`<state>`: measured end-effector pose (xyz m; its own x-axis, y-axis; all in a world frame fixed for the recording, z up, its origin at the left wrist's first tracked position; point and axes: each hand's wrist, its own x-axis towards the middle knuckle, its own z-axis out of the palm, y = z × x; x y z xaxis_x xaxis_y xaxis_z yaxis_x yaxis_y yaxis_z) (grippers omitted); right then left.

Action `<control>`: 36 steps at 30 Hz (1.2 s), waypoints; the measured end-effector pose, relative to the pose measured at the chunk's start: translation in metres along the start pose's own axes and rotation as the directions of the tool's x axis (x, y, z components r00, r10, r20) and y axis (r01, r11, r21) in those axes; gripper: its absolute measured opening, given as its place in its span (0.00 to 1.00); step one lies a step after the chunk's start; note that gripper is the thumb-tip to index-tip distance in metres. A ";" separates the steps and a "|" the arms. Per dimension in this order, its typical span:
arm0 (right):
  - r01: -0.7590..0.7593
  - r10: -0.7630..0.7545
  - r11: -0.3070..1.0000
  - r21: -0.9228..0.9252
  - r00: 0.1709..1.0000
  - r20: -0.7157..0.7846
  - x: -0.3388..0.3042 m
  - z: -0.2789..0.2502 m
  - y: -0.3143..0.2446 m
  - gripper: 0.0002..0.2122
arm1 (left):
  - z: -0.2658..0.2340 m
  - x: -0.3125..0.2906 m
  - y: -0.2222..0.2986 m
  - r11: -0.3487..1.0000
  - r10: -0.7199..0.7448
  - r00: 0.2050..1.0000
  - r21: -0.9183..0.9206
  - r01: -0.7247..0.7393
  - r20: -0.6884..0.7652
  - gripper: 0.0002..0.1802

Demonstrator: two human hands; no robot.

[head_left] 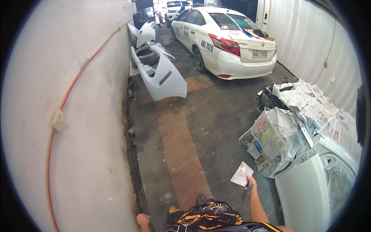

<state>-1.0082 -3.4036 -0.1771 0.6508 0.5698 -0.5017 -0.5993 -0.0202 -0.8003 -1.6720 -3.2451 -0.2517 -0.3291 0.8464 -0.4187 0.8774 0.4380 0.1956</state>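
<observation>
A: Right, what can't we make out down here?

B: Plenty. The left hand (143, 220) sits at the very bottom edge, half cut off, so I cannot tell whether it is open or closed, or whether it holds anything. The person's body hides the floor right below, with only patterned black and orange clothing (210, 216) showing.

A: And the right hand (250, 185)?

B: Better view. Fingers closed, pinching a small flat card (242, 173) by its lower corner. There may be a dark tool tucked under the same hand, but it is too blurred to call.

A: Describe the card.

B: Pale, roughly square, tilted like a diamond, with a smear of whitish paste in the middle.

A: Where is it relative to the grip?

B: It sticks up and to the left from the fingertips, held out over the dark ridged floor (201, 127), just beside the newspaper (274, 135) masking a white car panel (305, 193) on the right.

A: Anything further off?

B: A white car (224, 38) parked ahead, and a grey bumper (162, 73) leaning near the left wall (77, 96), well apart from both hands
</observation>
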 end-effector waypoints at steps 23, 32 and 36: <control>0.308 -0.342 0.850 0.428 0.940 0.003 0.313 0.224 -0.243 0.20 | -0.029 0.229 0.630 0.928 0.176 0.508 -0.315 0.201 0.843 0.24; 0.292 -0.298 0.862 0.415 0.953 -0.051 0.470 0.298 -0.325 0.17 | -0.154 0.312 1.059 0.264 0.701 0.590 -0.914 0.307 0.401 0.19; 0.279 -0.323 0.897 0.343 0.943 0.078 0.601 0.330 -0.377 0.16 | -0.113 0.296 1.181 0.233 0.804 0.547 -0.970 0.069 0.232 0.16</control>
<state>-0.5451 -2.7823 -0.0684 0.7711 0.6078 -0.1896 -0.5161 0.4222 -0.7452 -0.7729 -2.4431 -0.0446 0.6063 0.7451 -0.2781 -0.1564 0.4545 0.8769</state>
